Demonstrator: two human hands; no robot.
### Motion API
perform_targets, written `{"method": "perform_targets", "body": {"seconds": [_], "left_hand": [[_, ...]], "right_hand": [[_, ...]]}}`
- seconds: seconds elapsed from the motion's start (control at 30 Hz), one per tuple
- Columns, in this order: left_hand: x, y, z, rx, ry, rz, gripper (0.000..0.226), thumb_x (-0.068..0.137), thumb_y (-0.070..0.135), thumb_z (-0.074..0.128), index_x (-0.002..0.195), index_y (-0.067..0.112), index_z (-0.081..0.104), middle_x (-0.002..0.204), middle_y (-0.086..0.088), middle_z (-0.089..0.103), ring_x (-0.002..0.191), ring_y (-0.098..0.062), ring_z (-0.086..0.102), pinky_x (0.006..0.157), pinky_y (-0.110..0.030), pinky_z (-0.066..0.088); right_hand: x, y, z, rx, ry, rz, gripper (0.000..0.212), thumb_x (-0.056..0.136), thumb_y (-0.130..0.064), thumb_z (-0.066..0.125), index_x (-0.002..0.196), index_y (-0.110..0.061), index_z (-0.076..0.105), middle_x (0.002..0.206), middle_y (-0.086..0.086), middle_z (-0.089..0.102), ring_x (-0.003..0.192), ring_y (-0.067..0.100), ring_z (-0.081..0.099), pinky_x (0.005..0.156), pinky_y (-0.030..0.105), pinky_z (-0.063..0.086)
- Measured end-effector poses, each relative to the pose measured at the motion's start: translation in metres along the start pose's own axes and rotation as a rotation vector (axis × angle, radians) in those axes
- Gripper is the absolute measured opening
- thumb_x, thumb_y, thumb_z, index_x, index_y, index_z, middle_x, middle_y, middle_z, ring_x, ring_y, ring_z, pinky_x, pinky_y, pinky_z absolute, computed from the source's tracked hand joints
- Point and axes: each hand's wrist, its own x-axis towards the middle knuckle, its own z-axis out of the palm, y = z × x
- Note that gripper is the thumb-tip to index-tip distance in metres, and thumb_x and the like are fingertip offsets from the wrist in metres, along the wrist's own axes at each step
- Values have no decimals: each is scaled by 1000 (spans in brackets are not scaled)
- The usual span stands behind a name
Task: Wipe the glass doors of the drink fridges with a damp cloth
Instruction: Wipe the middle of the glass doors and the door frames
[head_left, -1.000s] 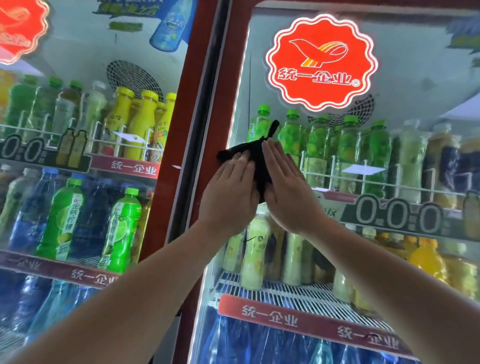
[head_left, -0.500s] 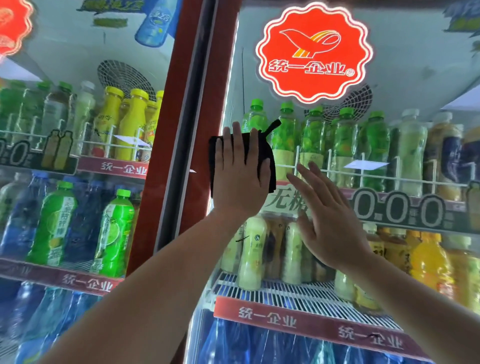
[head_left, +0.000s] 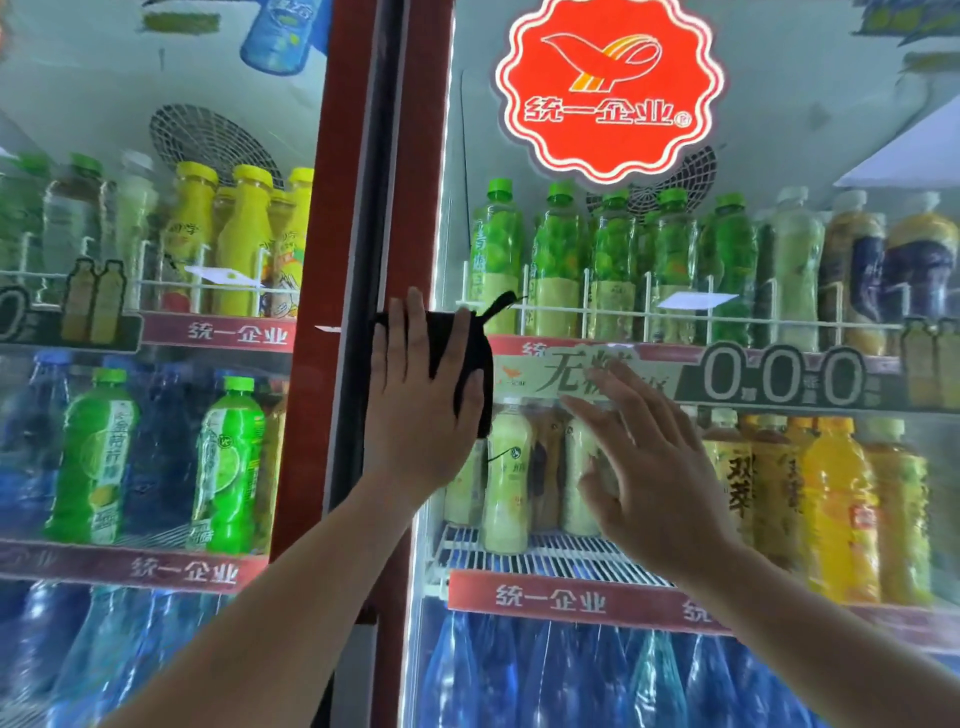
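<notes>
Head view: the left hand (head_left: 421, 410) lies flat, fingers straight, and presses a black cloth (head_left: 440, 340) on the right fridge's glass door (head_left: 779, 130). The cloth sits at the door's left edge, by the red frame (head_left: 358, 208). The right hand (head_left: 660, 478) is spread wide beside it and holds nothing. Green bottles (head_left: 556, 260) stand behind the glass.

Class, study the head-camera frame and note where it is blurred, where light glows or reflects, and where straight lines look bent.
Head view: the right hand is smeared, the left hand on the black cloth sharper; the lit red sign blooms with a white halo; pale reflections veil the glass door at upper right; the red door frame leans, likely lens distortion.
</notes>
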Motion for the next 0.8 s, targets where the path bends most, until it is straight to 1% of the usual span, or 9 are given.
{"method": "perform_targets", "body": {"seconds": [0.1, 0.2, 0.3, 0.4, 0.47, 0.53, 0.6, 0.73, 0.8], "left_hand": [[-39, 2, 0, -15, -33, -9, 60, 104, 39, 29, 158, 16, 18, 163, -24, 5, 152, -39, 0, 122, -55, 10], [-67, 10, -1, -30, -72, -2, 60, 104, 38, 31, 158, 16, 17, 163, -23, 4, 152, -38, -1, 122, -56, 11], [-73, 12, -2, -8, -110, 2, 61, 104, 39, 27, 159, 16, 12, 164, -23, 1, 152, -37, -2, 122, -55, 10], [-67, 3, -3, 25, -142, 97, 62, 104, 42, 23, 159, 15, 11, 164, -23, 0, 152, -37, -1, 122, -54, 10], [-53, -5, -3, 30, -157, 181, 61, 105, 44, 19, 159, 17, 10, 164, -20, 0, 152, -35, -1, 123, -52, 9], [-28, -8, -2, 6, -147, 229, 61, 105, 46, 17, 159, 18, 12, 165, -17, 2, 153, -33, 0, 124, -50, 8], [6, -5, -3, -19, -113, 261, 60, 105, 46, 17, 158, 19, 16, 165, -17, 8, 153, -33, 5, 124, -50, 9], [67, 8, -1, -23, -67, 305, 59, 104, 45, 23, 156, 19, 27, 163, -18, 16, 151, -34, 14, 124, -49, 10], [82, 12, 2, -42, -52, 303, 58, 103, 45, 27, 155, 20, 31, 163, -18, 18, 151, -34, 15, 124, -47, 8]], "right_hand": [[-13, -9, 5, -13, -32, 31, 58, 85, -24, 47, 143, -21, 45, 152, 9, 42, 146, 28, 31, 116, 51, 32], [-27, -15, 7, -35, -66, 55, 63, 85, -25, 50, 146, -23, 39, 152, 8, 42, 145, 28, 32, 117, 49, 30], [-40, -16, 7, -67, -118, 70, 58, 84, -26, 54, 142, -21, 46, 151, 10, 43, 146, 29, 32, 116, 52, 32], [-47, -10, 3, -105, -182, 107, 57, 84, -30, 53, 140, -21, 50, 153, 9, 40, 147, 28, 30, 116, 52, 32], [-48, -8, -2, -120, -193, 159, 58, 85, -35, 48, 142, -23, 49, 153, 8, 39, 147, 28, 30, 117, 50, 30], [-49, -6, -6, -137, -187, 202, 59, 85, -37, 44, 143, -24, 49, 153, 8, 41, 145, 29, 32, 115, 47, 29], [-48, -2, -10, -151, -187, 213, 60, 85, -37, 43, 143, -25, 49, 152, 9, 41, 144, 30, 34, 113, 48, 32], [-47, 8, -17, -191, -186, 223, 58, 84, -39, 45, 141, -27, 45, 149, 11, 45, 138, 31, 40, 110, 48, 35], [-45, 11, -19, -205, -169, 230, 56, 84, -35, 51, 140, -27, 46, 147, 10, 47, 137, 31, 42, 110, 46, 32]]}}
